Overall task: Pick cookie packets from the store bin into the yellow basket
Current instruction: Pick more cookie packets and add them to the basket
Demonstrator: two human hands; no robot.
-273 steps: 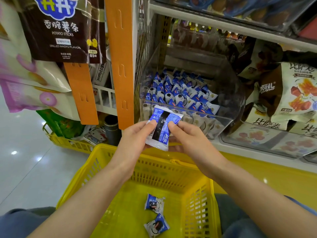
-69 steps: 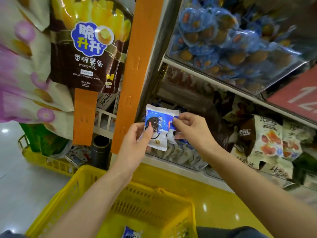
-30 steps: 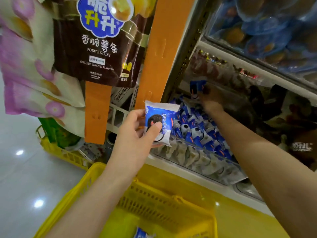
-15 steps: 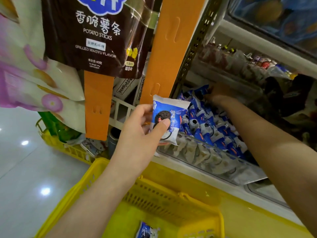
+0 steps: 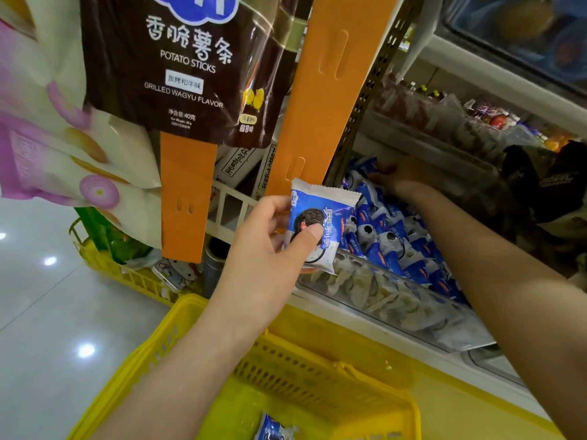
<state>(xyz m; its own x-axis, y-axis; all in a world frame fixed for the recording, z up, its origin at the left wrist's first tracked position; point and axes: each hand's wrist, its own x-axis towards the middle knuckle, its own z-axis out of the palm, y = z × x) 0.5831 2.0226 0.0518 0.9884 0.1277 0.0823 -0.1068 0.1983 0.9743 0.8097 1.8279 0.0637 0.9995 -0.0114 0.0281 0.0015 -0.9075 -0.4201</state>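
Observation:
My left hand (image 5: pixel 263 249) pinches a blue and white cookie packet (image 5: pixel 320 214) between thumb and fingers, held upright in front of the clear store bin (image 5: pixel 397 306). Several like packets (image 5: pixel 390 236) fill the bin. My right hand (image 5: pixel 403 177) reaches deep into the back of the bin and lies on the pile, fingertips next to a packet (image 5: pixel 365 165); its grip is dark and blurred. The yellow basket (image 5: pixel 317 382) sits below my left arm, with one packet (image 5: pixel 273 430) showing at its bottom.
A brown potato sticks bag (image 5: pixel 187 68) and orange hanging strips (image 5: pixel 324 90) hang just left of the bin. A shelf board (image 5: pixel 476 68) runs close above my right hand. Another yellow basket (image 5: pixel 127 277) stands on the floor at the left.
My right hand, which held a packet up inside the bin a second ago, has sunk onto the pile at the back. The left hand keeps its packet in about the same place.

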